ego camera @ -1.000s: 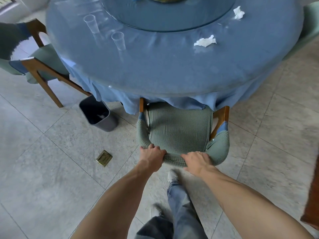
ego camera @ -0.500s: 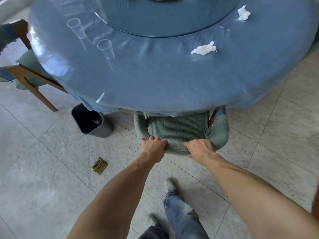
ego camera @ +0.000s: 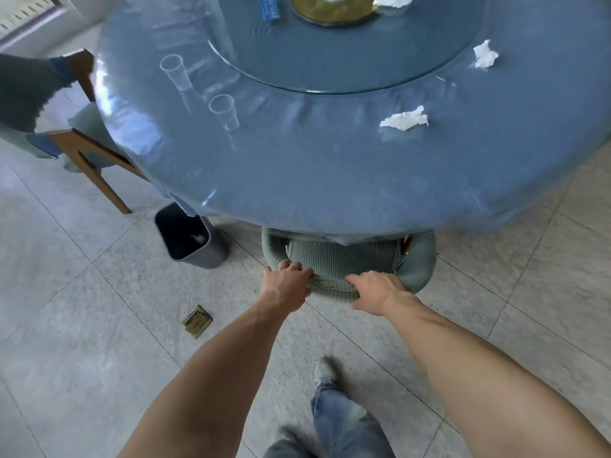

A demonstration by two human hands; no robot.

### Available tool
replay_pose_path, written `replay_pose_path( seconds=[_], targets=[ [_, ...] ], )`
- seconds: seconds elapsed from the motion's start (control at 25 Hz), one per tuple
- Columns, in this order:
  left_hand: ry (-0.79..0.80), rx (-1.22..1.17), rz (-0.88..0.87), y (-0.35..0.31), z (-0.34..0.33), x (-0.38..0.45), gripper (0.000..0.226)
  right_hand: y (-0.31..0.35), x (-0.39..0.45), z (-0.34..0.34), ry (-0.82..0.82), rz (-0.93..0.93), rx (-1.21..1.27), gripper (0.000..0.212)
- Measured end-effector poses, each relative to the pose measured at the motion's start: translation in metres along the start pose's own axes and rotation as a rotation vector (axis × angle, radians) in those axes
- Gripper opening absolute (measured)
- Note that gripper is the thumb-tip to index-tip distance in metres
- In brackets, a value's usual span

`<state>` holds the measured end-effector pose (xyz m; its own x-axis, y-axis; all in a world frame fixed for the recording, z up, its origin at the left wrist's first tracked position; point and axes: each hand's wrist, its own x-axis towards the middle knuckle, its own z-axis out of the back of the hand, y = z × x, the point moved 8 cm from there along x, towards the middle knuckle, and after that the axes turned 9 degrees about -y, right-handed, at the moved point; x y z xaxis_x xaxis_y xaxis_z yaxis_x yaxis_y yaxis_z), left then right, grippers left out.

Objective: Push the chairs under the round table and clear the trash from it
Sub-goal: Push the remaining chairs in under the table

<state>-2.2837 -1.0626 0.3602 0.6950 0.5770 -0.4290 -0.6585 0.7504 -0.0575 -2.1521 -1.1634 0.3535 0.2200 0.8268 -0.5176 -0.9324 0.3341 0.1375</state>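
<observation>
A round table (ego camera: 330,180) with a blue cloth under clear plastic fills the upper view. Beneath its near edge sits a green-covered chair (ego camera: 344,259), most of its seat hidden by the tabletop. My left hand (ego camera: 289,282) and my right hand (ego camera: 375,292) both grip the top of the chair's backrest. Crumpled white tissues lie on the table: one (ego camera: 404,119) near the right, another (ego camera: 484,55) further back, a third (ego camera: 393,0) by the gold centrepiece. Two clear plastic cups (ego camera: 225,111) (ego camera: 175,71) stand at the left.
A dark trash bin (ego camera: 188,236) stands on the tiled floor left of the chair, with a scrap inside. A second chair (ego camera: 82,150) with wooden legs stands pulled out at the left. A brass floor socket (ego camera: 196,321) lies near my left arm. A glass turntable (ego camera: 330,61) tops the table.
The chair has slid forward under the table with both hands on its backrest; less of its seat shows now. I have stepped closer to the table.
</observation>
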Motion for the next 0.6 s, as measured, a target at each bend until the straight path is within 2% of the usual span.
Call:
replay_pose_path(
  seconds=[0.16,0.36,0.6],
  targets=[
    [0.013,-0.115,0.001,0.006,0.013,-0.016,0.060,0.013,-0.003,0.017,0.025,0.007,0.040,0.044],
    [0.029,-0.220,0.024,0.021,0.022,-0.035,0.058,0.052,-0.001,0.044,-0.031,0.075,0.050,0.046],
    [0.051,-0.341,0.223,0.104,0.030,-0.093,0.059,0.121,0.008,0.068,-0.029,0.178,-0.028,0.046]
  ],
)
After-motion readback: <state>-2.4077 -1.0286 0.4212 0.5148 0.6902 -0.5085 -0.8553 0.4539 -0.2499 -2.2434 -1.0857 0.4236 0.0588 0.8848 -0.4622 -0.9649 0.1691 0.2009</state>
